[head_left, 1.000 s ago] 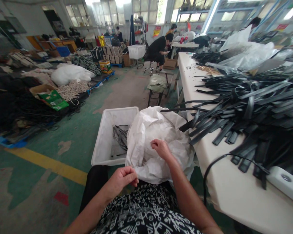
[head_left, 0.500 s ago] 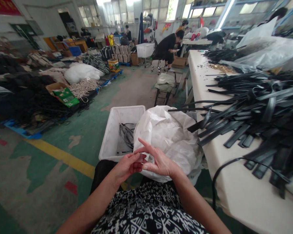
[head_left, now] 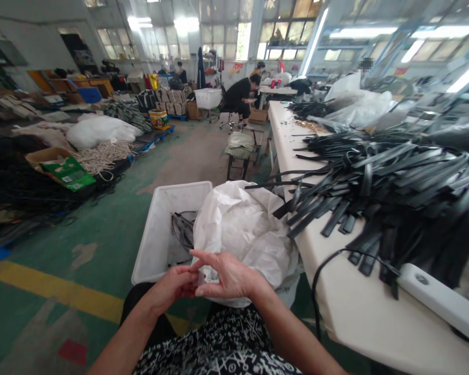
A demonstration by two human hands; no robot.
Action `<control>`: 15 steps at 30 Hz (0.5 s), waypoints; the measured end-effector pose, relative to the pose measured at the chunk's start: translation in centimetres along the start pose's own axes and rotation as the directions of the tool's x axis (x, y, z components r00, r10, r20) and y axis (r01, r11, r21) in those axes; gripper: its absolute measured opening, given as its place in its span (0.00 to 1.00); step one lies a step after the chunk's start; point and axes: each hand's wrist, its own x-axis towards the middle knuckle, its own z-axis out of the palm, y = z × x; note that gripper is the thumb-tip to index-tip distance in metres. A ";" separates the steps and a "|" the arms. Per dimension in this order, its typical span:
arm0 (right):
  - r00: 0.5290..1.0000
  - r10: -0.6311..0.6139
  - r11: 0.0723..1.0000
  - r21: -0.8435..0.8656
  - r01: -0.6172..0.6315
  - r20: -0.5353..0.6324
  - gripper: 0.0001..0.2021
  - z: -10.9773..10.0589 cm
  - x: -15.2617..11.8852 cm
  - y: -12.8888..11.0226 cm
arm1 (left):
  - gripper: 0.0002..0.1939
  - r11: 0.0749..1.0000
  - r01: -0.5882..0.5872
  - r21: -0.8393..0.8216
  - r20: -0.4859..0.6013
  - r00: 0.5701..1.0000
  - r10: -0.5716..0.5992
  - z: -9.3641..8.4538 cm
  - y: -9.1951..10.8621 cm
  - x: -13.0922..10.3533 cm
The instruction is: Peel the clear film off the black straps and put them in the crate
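My left hand [head_left: 171,289] and my right hand [head_left: 231,276] meet in front of my lap, fingertips touching or nearly so. The left fingers are curled together in a pinch; whatever sits between them is too small or hidden to make out. On the right hand, the forefinger stretches out and the thumb stands apart from it, with nothing visible in its grasp. Just beyond the hands stands a white plastic sack [head_left: 244,221], its mouth open on pale translucent contents. Beside it on the left is a white plastic tub [head_left: 150,229] with dark thin strips [head_left: 183,229] inside.
To the right, a long pale-topped table [head_left: 338,312] bears a heap of black straps [head_left: 383,182], a black cord [head_left: 316,281] and a white elongated device [head_left: 437,297]. A stool [head_left: 239,148] stands ahead. Bundles and a green carton [head_left: 68,174] lie at left. Co-workers are farther back.
The view has turned right and tilted up slightly, showing more of the white device on the table. Both hands remain together, with the right forefinger still extended.
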 end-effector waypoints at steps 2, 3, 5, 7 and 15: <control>0.994 0.035 0.999 -0.017 -0.037 -0.106 0.31 -0.1 -0.1 0.7 | 0.13 0.999 0.006 0.037 -0.020 1.000 -0.006 0.0 0.2 0.0; 0.978 0.062 0.997 -0.029 -0.069 -0.199 0.27 -0.4 -0.1 1.2 | 0.14 0.999 0.006 0.045 -0.039 0.999 -0.004 0.0 0.5 -0.2; 0.908 0.110 0.989 -0.044 -0.140 -0.404 0.21 -1.5 -0.2 2.1 | 0.15 1.000 -0.007 0.024 -0.090 0.996 0.009 -0.3 1.2 -0.6; 0.831 0.127 0.982 -0.048 -0.182 -0.541 0.18 -3.2 0.0 2.6 | 0.17 0.999 -0.042 -0.027 -0.162 0.986 0.037 -0.6 2.2 -1.1; 0.802 0.058 0.918 -0.284 -0.277 -0.594 0.15 -14.1 5.9 0.7 | 0.19 0.957 -0.290 0.012 -0.197 0.938 0.286 1.5 6.3 -3.7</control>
